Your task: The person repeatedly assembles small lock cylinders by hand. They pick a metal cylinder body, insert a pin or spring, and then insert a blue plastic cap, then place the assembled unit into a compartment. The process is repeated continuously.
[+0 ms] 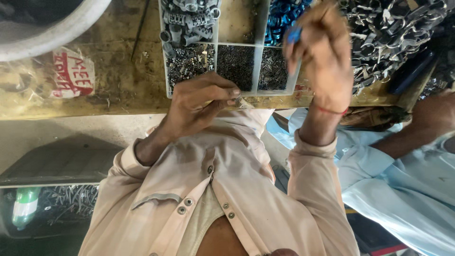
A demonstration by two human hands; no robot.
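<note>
- Nearest the camera is the person's own chest in a pale beige snap-button shirt, both sleeves running up the picture toward the workbench.
- The left hand is curled over the near edge of the wooden workbench, its thumb and fingers pressed together on a small pale metal part whose tip pokes out just past the fingertips, right at the near wall of the tray.
- The right hand is raised above the tray's right end, fingers bunched, pinching a small blue piece at the fingertips; a thin red thread circles that wrist.
- The blue piece sits at the upper left of the right hand, directly over the compartment of like blue parts.
- The clear plastic compartment tray lies on the bench just beyond the left hand: near cells hold fine dark metal bits, a far left cell holds grey ribbed plastic fittings.
- To the right of the tray, behind the right hand, a heap of grey metal clips covers the bench.
- At the right edge another person's arm in a light blue sleeve rests by the bench, well apart from both hands.
- Far left, a grey curved tub rim and a crumpled plastic bag with red lettering.
</note>
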